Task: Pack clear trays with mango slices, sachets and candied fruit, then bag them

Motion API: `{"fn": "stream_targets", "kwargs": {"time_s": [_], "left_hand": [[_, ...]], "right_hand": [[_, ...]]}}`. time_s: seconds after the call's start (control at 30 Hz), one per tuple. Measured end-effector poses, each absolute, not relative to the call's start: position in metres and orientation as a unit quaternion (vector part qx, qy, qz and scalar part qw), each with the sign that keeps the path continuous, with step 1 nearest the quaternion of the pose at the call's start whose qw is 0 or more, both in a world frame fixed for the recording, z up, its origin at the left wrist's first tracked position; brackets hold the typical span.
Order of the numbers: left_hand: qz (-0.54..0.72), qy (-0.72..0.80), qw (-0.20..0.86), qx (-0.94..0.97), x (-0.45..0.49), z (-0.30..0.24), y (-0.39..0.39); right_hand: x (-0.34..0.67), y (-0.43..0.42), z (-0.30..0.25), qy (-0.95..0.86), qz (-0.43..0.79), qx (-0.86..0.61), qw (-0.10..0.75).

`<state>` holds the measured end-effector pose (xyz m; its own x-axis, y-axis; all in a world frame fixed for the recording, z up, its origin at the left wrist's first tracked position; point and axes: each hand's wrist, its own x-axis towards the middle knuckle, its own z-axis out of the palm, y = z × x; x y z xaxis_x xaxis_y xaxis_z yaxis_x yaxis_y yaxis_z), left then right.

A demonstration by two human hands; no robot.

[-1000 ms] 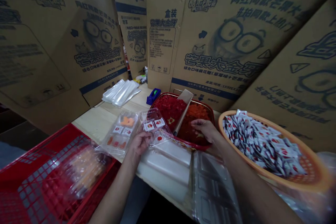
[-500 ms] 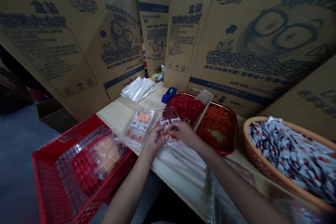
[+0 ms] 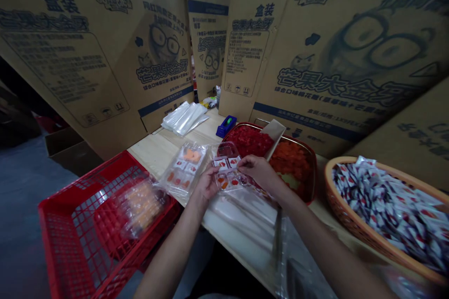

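Note:
My left hand grips the left edge of a clear plastic tray with compartments. Two small white sachets with red prints lie in its middle row, and orange and red gummy pieces sit in the row below. My right hand is at the tray's right side, its fingertips pinched together near the right sachet; what they hold, if anything, is hidden. Left of my left hand lies a filled tray in clear wrap, with orange pieces, sachets and gummies.
Red gummies and orange gummies fill a divided red container behind my right hand. An orange basket of sachets stands right, a red crate left. Plastic bags, a blue tape dispenser and cardboard boxes are behind.
My right hand has moved right from over the tray's lower row to its right edge, uncovering the gummies and right sachet. My left hand keeps its grip.

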<state>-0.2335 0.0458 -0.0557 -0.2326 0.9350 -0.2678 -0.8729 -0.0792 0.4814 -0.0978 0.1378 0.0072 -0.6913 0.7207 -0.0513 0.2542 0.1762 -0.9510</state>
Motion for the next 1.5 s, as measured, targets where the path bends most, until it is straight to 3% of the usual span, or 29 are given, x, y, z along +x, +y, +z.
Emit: {"fn": "stream_targets", "kwargs": {"time_s": [0.23, 0.53, 0.7, 0.77, 0.87, 0.9, 0.97, 1.07, 1.3, 1.5], "left_hand": [[0.729, 0.27, 0.626, 0.064, -0.232, -0.051, 0.044], [0.726, 0.278, 0.626, 0.058, -0.23, -0.054, 0.043], [0.725, 0.292, 0.622, 0.042, -0.23, -0.057, 0.045], [0.726, 0.294, 0.621, 0.038, -0.231, -0.056, 0.044], [0.724, 0.294, 0.624, 0.036, -0.233, -0.054, 0.041], [0.722, 0.293, 0.626, 0.035, -0.234, -0.054, 0.04], [0.72, 0.292, 0.629, 0.035, -0.236, -0.053, 0.038], [0.715, 0.293, 0.634, 0.034, -0.238, -0.054, 0.036], [0.695, 0.304, 0.65, 0.027, -0.239, -0.055, 0.029], [0.689, 0.305, 0.656, 0.04, -0.239, -0.051, 0.021]], "right_hand": [[-0.082, 0.147, 0.0, -0.772, 0.511, -0.325, 0.192], [-0.094, 0.135, 0.011, -0.674, 0.597, -0.316, 0.299], [-0.113, 0.122, 0.008, -0.672, 0.623, -0.271, 0.296], [-0.105, 0.128, 0.01, -0.693, 0.566, -0.297, 0.333], [-0.074, 0.151, 0.009, -0.752, 0.363, -0.395, 0.383], [-0.061, 0.161, 0.007, -0.775, 0.289, -0.436, 0.355], [-0.035, 0.178, -0.001, -0.812, 0.206, -0.505, 0.208], [-0.009, 0.192, -0.021, -0.822, 0.217, -0.512, 0.12], [0.002, 0.191, -0.047, -0.829, 0.255, -0.483, 0.121], [0.012, 0.195, -0.045, -0.823, 0.26, -0.47, 0.184]]}}
